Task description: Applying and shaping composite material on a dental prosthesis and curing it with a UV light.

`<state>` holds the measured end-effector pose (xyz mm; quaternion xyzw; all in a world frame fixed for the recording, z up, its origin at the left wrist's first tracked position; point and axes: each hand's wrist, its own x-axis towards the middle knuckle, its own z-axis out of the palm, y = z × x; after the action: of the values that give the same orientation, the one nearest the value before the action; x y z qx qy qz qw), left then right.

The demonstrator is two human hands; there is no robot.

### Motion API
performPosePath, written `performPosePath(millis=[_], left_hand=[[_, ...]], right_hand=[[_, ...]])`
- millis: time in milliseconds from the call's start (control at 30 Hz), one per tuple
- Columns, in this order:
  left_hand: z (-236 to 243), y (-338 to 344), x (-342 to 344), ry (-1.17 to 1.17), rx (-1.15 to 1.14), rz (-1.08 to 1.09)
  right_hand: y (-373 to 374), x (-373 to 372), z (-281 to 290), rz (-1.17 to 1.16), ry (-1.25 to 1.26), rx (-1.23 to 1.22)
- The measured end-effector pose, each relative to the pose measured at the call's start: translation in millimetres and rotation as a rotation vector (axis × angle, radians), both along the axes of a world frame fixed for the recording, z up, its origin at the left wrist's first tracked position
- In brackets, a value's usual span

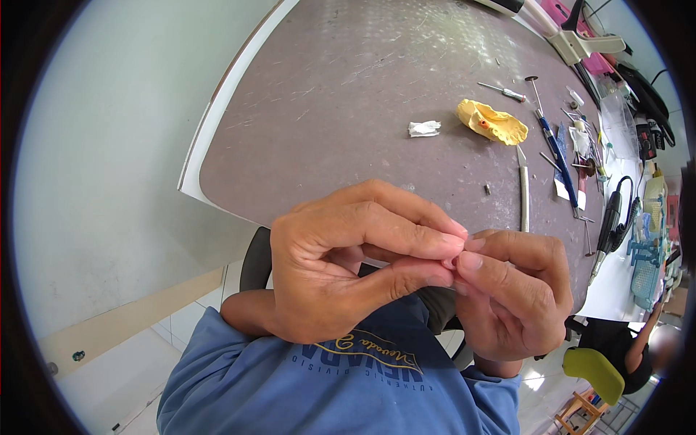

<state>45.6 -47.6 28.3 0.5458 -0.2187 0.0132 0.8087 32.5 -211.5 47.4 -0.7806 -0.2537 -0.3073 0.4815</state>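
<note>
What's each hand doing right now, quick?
Left hand: closed, pinching a tiny pinkish piece, mostly hidden.
Right hand: closed, pinching at the same piece.

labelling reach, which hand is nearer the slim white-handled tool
Right: the right hand is just below the slim white-handled tool; the left hand is farther off, to its left.

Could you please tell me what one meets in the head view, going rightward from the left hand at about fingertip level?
Left hand → small pink piece at the fingertips → right hand → black handpiece → blue basket.
</note>
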Motion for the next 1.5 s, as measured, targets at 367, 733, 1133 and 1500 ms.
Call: performPosePath(millis=[367, 733, 1133, 1500], left_hand=[[0, -1, 1, 0.000, 0.000, 0.006], [5, -5, -4, 0.114, -0.135, -0.083], [22, 6, -12, 0.016, -0.074, 0.065], [20, 64, 36, -0.301, 0.490, 0.564]], right_hand=[[-3, 2, 2, 0.001, -0.031, -0.046], [-11, -5, 3, -0.004, 0.094, -0.046], [-33, -41, -4, -0.156, 0.074, 0.124], [-84, -62, -7, -0.480, 0.071, 0.275]])
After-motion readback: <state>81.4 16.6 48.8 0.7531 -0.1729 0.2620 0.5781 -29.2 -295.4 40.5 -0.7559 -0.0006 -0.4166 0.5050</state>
